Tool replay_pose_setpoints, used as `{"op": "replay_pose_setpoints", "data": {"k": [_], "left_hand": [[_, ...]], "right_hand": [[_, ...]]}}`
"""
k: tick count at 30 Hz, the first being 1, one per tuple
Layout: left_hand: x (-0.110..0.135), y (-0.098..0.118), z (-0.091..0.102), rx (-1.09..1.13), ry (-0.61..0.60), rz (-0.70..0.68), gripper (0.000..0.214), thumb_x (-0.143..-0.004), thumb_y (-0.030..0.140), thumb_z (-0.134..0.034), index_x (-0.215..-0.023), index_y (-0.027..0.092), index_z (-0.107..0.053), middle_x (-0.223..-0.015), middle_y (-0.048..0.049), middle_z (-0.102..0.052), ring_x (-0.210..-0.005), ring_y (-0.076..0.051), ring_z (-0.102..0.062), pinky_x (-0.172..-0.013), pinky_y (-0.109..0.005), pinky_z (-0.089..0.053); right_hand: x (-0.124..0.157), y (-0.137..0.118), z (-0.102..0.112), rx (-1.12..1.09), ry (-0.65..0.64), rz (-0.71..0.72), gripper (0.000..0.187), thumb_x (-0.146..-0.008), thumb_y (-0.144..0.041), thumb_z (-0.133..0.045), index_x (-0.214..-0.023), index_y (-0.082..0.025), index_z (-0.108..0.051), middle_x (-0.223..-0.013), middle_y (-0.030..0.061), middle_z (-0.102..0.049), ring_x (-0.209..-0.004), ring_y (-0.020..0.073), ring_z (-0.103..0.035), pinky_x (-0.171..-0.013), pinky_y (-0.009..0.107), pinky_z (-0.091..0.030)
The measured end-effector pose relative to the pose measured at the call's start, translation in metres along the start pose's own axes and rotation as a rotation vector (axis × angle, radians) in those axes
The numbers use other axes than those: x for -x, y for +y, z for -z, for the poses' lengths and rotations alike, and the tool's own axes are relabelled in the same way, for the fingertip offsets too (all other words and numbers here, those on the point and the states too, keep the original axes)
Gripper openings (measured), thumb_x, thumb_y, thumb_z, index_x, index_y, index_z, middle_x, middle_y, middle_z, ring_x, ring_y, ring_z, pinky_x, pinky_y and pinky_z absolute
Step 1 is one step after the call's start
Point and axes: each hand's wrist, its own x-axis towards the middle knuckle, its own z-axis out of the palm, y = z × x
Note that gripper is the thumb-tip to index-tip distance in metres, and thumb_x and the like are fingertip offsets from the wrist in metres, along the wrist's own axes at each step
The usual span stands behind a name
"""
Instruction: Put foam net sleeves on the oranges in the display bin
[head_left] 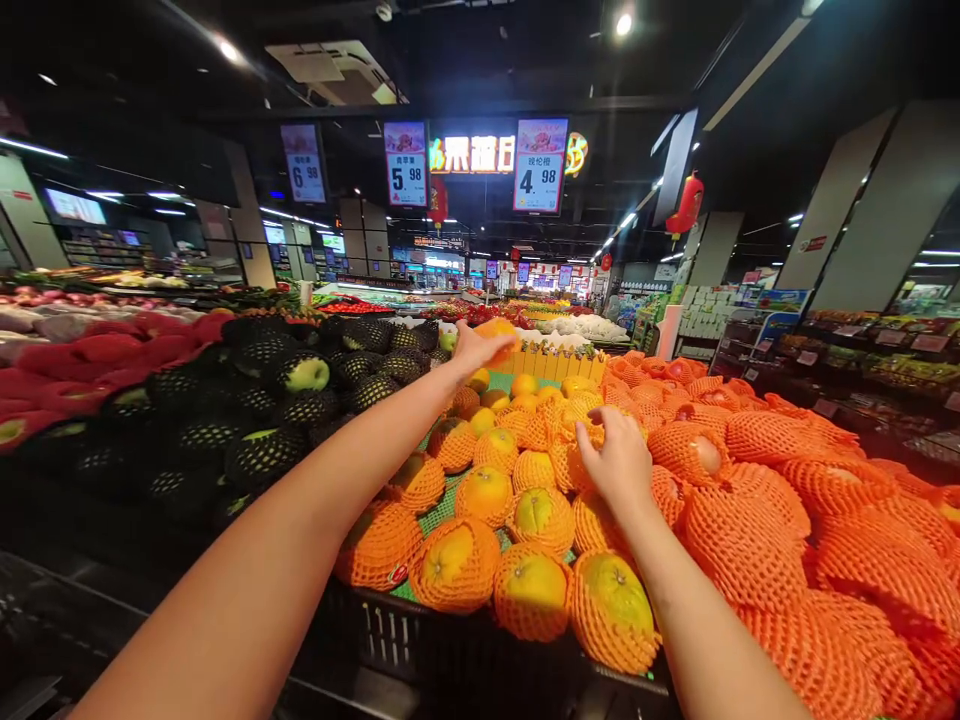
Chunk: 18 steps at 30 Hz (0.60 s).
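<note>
Bare and stretched long, the left forearm [300, 530] spans the left edge of a black slotted plastic crate [450, 640], while the right forearm [697, 605] angles over its near right corner. Out towards the crate's far end, up above the fruit, it's the left hand [476, 350] with the goods: fingers closed on a round orange-coloured fruit [499, 330], slightly blurred! Across to the right hand [619, 458], over the crate's right half, thumb and forefinger bent and well parted; whether the fingertips touch the fruit below, I can't tell. Beneath both, rows of round oranges in orange foam netting [484, 490], some greenish on top, sit on a green mesh liner [444, 505] inside the crate. Left of the crate, a dark heap of green fruit in black foam nets [306, 375]; right of it, a big bank of round fruit in reddish-orange foam nets [750, 525]. Just beyond the crate's far edge stands a yellow picket-style divider [562, 368], with pale white produce [581, 328] behind, and high above the crate hangs a pink-and-white rectangular price sign [538, 165] reading 4.98!
</note>
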Motion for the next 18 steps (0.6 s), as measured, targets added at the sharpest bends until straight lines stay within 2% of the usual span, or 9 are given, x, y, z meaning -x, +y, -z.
{"op": "replay_pose_setpoints", "data": {"k": [2,5,7,10,13,16,18], "left_hand": [[-0.010,-0.012,-0.016,-0.313,0.007,-0.114,0.118,-0.067,0.048,-0.082,-0.156,0.013,-0.012,-0.147,-0.0251,-0.042,-0.130,-0.041,-0.048,-0.110,-0.050,-0.036],[-0.025,-0.029,-0.039,-0.799,-0.140,-0.422,0.123,-0.064,0.034,-0.086,-0.160,0.018,-0.010,-0.152,-0.0255,-0.035,-0.131,-0.048,-0.043,-0.114,-0.063,-0.019],[-0.040,-0.038,-0.052,-0.945,-0.184,-0.447,0.128,-0.064,0.033,-0.087,-0.161,0.016,-0.005,-0.153,-0.0274,-0.032,-0.131,-0.049,-0.042,-0.114,-0.065,-0.016],[-0.067,-0.046,-0.069,-0.943,-0.248,-0.352,0.128,-0.068,0.035,-0.083,-0.160,0.012,0.004,-0.157,-0.0299,-0.026,-0.136,-0.048,-0.037,-0.114,-0.063,-0.020],[-0.089,-0.054,-0.085,-0.921,-0.403,-0.340,0.129,-0.065,0.027,-0.081,-0.160,0.014,0.004,-0.158,-0.0272,-0.026,-0.138,-0.045,-0.037,-0.115,-0.059,-0.023],[-0.099,-0.063,-0.099,-0.902,-0.512,-0.342,0.126,-0.062,0.022,-0.079,-0.161,0.015,0.000,-0.157,-0.0241,-0.033,-0.137,-0.041,-0.041,-0.113,-0.049,-0.032],[-0.102,-0.069,-0.103,-0.891,-0.544,-0.321,0.125,-0.063,0.026,-0.078,-0.160,0.012,0.000,-0.155,-0.0260,-0.035,-0.138,-0.041,-0.041,-0.110,-0.047,-0.036]], "right_hand": [[0.000,-0.002,0.002,0.048,0.008,0.010,0.021,-0.095,-0.032,-0.051,-0.099,-0.015,-0.063,-0.099,0.0097,-0.069,-0.098,0.0280,-0.058,-0.075,0.034,-0.039],[0.001,-0.004,0.007,0.101,0.022,0.025,0.020,-0.096,-0.031,-0.050,-0.099,-0.016,-0.063,-0.097,0.0093,-0.069,-0.097,0.0276,-0.058,-0.072,0.033,-0.038],[0.002,-0.006,0.009,0.114,0.030,0.054,0.020,-0.097,-0.030,-0.050,-0.097,-0.016,-0.064,-0.095,0.0085,-0.068,-0.095,0.0265,-0.058,-0.072,0.033,-0.038],[0.004,-0.009,0.011,0.107,0.073,0.096,0.019,-0.097,-0.030,-0.049,-0.097,-0.017,-0.064,-0.094,0.0074,-0.068,-0.093,0.0249,-0.058,-0.074,0.033,-0.039],[0.004,-0.011,0.014,0.106,0.106,0.085,0.019,-0.097,-0.029,-0.050,-0.096,-0.017,-0.064,-0.093,0.0072,-0.068,-0.092,0.0248,-0.058,-0.075,0.034,-0.039],[0.003,-0.013,0.017,0.120,0.113,0.067,0.019,-0.096,-0.029,-0.050,-0.094,-0.018,-0.065,-0.092,0.0080,-0.068,-0.092,0.0257,-0.057,-0.075,0.035,-0.039],[0.003,-0.012,0.017,0.139,0.110,0.055,0.020,-0.096,-0.029,-0.050,-0.094,-0.018,-0.065,-0.094,0.0091,-0.068,-0.093,0.0268,-0.057,-0.076,0.036,-0.039]]}}
